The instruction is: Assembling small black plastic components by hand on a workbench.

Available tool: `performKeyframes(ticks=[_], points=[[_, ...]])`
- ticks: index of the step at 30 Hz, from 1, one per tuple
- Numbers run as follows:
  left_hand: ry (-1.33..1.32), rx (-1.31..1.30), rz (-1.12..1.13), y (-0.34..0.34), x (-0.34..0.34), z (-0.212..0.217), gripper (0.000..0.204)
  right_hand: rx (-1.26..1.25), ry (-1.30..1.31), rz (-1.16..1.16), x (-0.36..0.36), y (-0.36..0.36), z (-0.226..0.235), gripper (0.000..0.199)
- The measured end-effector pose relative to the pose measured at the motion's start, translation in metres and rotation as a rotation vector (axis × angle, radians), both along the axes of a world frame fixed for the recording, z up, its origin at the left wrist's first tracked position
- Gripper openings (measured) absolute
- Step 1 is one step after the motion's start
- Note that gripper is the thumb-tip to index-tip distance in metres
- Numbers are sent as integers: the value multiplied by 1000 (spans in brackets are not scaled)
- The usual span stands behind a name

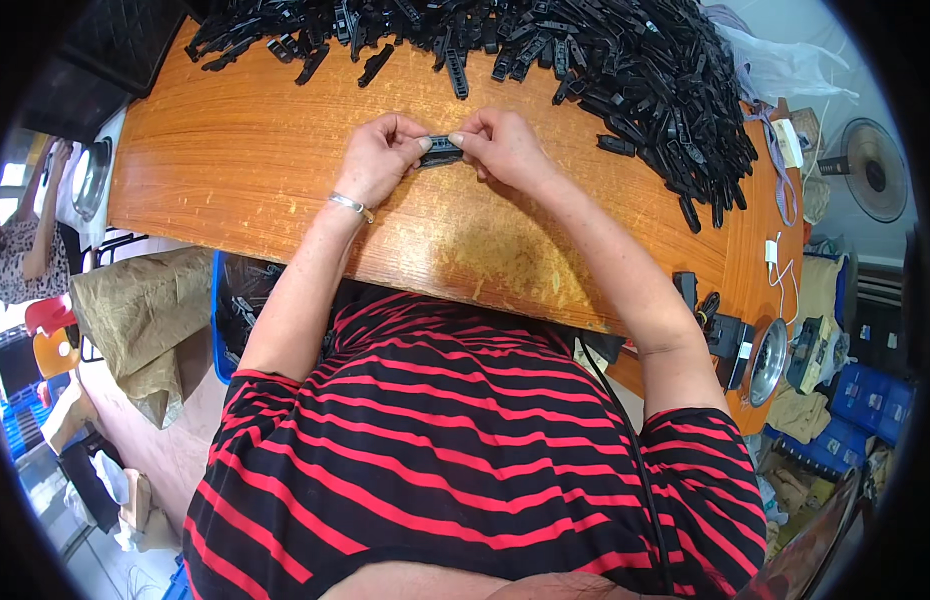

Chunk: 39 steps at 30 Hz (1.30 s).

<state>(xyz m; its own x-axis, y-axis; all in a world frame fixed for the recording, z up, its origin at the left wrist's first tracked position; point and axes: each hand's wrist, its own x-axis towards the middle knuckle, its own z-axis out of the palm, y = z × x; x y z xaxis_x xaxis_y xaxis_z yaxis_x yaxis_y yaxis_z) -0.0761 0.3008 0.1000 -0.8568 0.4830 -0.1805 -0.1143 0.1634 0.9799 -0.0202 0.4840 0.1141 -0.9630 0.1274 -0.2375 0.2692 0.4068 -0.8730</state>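
Note:
Between my two hands, just above the wooden table (315,200), is a small black plastic part (442,150), long and narrow with a ribbed top. My left hand (380,155) pinches its left end between thumb and fingers; a silver bracelet (351,207) circles that wrist. At the other end, my right hand (502,148) grips the part with thumb and fingertips. The fingers hide both ends. Beyond my hands lies a large heap of similar black plastic parts (675,110), with one loose part (376,65) lying apart from it.
Below the table's left edge stands a blue bin (221,320) with dark parts inside, beside brown wrapping paper (150,310). To the right are a round metal dish (767,362), a white cable (775,262) and a fan (870,170). Another person (35,240) is at far left.

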Motion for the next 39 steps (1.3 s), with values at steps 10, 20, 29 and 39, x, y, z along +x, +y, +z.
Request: performKeyframes(ticks=[10, 20, 29, 39], points=[[26, -21, 24, -2, 5, 0, 9, 339, 104, 66, -3, 1, -1, 26], [-38, -116, -67, -3, -13, -9, 10, 41, -266, 83, -5, -4, 27, 25], [-102, -343, -155, 0, -22, 14, 15, -23, -427, 139, -24, 6, 19, 33], [-131, -575, -269, 7, -35, 28, 30, -42, -485, 165, -34, 12, 18, 34]])
